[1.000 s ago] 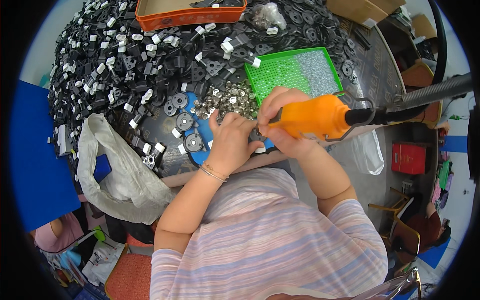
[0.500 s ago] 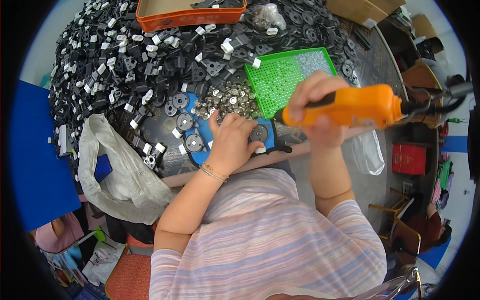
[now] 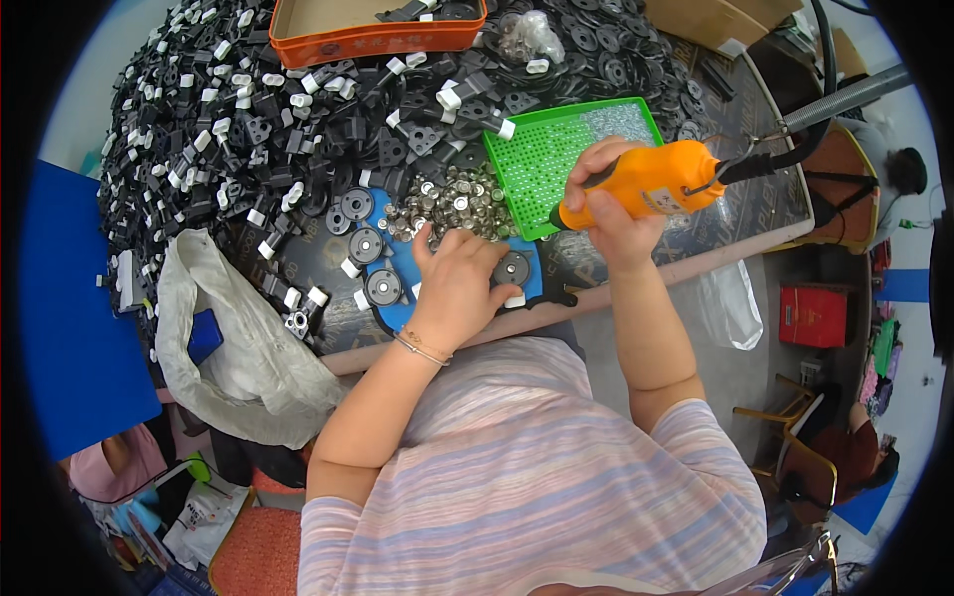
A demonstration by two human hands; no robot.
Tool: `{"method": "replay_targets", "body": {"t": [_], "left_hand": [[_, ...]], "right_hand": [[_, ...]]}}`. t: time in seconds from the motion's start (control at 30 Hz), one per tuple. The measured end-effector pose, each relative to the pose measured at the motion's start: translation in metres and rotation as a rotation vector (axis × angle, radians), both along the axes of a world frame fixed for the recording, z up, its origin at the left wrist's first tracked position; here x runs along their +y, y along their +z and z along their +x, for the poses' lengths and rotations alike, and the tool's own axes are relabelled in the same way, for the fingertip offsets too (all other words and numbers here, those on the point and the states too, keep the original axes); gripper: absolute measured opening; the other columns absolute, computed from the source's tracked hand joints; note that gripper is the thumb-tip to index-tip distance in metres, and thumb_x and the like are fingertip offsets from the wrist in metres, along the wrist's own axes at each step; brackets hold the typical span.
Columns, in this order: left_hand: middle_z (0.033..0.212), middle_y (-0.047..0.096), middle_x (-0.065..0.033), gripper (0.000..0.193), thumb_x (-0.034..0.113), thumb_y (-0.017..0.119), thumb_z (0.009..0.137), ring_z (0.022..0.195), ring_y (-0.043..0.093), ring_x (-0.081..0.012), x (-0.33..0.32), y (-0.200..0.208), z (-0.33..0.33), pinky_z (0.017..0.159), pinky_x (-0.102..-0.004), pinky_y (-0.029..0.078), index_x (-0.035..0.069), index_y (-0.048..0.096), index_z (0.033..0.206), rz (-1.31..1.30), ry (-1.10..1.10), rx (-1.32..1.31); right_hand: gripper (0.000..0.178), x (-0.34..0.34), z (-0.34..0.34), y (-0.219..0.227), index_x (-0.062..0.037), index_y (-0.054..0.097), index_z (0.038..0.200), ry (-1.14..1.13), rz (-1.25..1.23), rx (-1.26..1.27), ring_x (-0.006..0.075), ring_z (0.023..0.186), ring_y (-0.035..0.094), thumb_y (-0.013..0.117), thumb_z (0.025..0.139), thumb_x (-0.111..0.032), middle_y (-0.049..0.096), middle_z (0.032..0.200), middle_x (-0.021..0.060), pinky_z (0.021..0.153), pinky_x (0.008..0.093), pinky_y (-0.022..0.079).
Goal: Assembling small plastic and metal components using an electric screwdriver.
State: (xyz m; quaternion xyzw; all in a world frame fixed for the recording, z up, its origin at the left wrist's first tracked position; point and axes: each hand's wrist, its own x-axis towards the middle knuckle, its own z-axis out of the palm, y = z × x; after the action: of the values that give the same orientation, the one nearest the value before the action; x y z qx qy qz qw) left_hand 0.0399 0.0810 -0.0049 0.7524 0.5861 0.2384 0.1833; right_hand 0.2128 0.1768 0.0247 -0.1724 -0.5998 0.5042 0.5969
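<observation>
My right hand (image 3: 618,217) is wrapped round an orange electric screwdriver (image 3: 651,179), whose dark nose points left at the near edge of a green perforated tray (image 3: 500,187). Small silvery screws (image 3: 628,117) lie at the tray's far end. Spread fingers on my left hand (image 3: 457,283) rest over a blue fixture (image 3: 395,316), next to a round black wheel-like part (image 3: 512,268) with a white tab. Two similar black parts (image 3: 384,287) sit left of that hand. What lies under its palm is hidden. Shiny metal caps (image 3: 459,207) are heaped just beyond the fingers.
Black plastic parts with white ends (image 3: 248,129) pile up across the back left. An orange-rimmed box (image 3: 378,48) and a cardboard box (image 3: 720,25) stand behind. A pale cloth bag (image 3: 214,368) hangs at the left edge. The screwdriver's cable and a spring (image 3: 845,99) reach in from the right.
My right hand has brought the screwdriver slightly left, with its back end tipped farther away; its cable and spring have swung up. My left hand stays in place.
</observation>
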Motion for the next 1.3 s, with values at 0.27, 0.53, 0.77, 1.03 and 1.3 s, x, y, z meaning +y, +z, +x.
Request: {"method": "replay_targets", "body": {"t": [0.27, 0.53, 0.77, 1.03, 1.3], "left_hand": [[0.089, 0.062, -0.0024, 0.041, 0.028, 0.079, 0.063, 0.099, 0.052, -0.0202, -0.001, -0.001, 0.000, 0.103, -0.0524, 0.015, 0.010, 0.067, 0.098, 0.021, -0.001, 0.000], [0.090, 0.062, -0.0022, 0.042, 0.027, 0.079, 0.063, 0.098, 0.053, -0.0202, -0.001, -0.002, -0.001, 0.103, -0.0528, 0.016, 0.010, 0.067, 0.098, 0.028, -0.006, -0.011], [0.090, 0.062, -0.0019, 0.043, 0.026, 0.080, 0.061, 0.098, 0.053, -0.0196, -0.001, -0.002, -0.001, 0.103, -0.0531, 0.016, 0.010, 0.067, 0.099, 0.045, -0.009, -0.028], [0.090, 0.063, -0.0014, 0.044, 0.026, 0.080, 0.061, 0.098, 0.054, -0.0191, -0.001, -0.001, -0.001, 0.103, -0.0535, 0.017, 0.010, 0.067, 0.099, 0.038, -0.008, 0.024], [0.090, 0.063, -0.0015, 0.043, 0.025, 0.080, 0.062, 0.098, 0.054, -0.0192, -0.001, -0.002, -0.001, 0.103, -0.0542, 0.017, 0.010, 0.066, 0.100, 0.024, -0.011, 0.026]], "right_hand": [[0.023, -0.005, -0.001, 0.001, 0.0018, 0.051, 0.097, 0.049, -0.046, 0.033, 0.0171, 0.066, 0.055, 0.063, 0.078, -0.004, 0.052, 0.088, 0.0131, 0.060, 0.0260, 0.048], [0.028, -0.010, 0.000, 0.012, 0.0002, 0.050, 0.100, -0.005, -0.012, 0.119, 0.0179, 0.066, 0.055, 0.065, 0.080, -0.013, 0.051, 0.089, 0.0129, 0.059, 0.0276, 0.047], [0.033, -0.039, -0.005, 0.039, -0.0002, 0.051, 0.096, 0.197, -0.029, 0.029, 0.0177, 0.062, 0.056, 0.070, 0.081, -0.023, 0.054, 0.084, 0.0121, 0.055, 0.0278, 0.048], [0.029, -0.043, -0.016, 0.025, -0.0005, 0.052, 0.095, 0.243, 0.040, -0.090, 0.0153, 0.064, 0.057, 0.070, 0.079, -0.017, 0.054, 0.084, 0.0116, 0.056, 0.0247, 0.048], [0.029, -0.041, -0.019, 0.018, -0.0014, 0.053, 0.095, 0.337, 0.062, -0.114, 0.0147, 0.063, 0.055, 0.070, 0.077, -0.015, 0.053, 0.082, 0.0103, 0.056, 0.0249, 0.047]]}}
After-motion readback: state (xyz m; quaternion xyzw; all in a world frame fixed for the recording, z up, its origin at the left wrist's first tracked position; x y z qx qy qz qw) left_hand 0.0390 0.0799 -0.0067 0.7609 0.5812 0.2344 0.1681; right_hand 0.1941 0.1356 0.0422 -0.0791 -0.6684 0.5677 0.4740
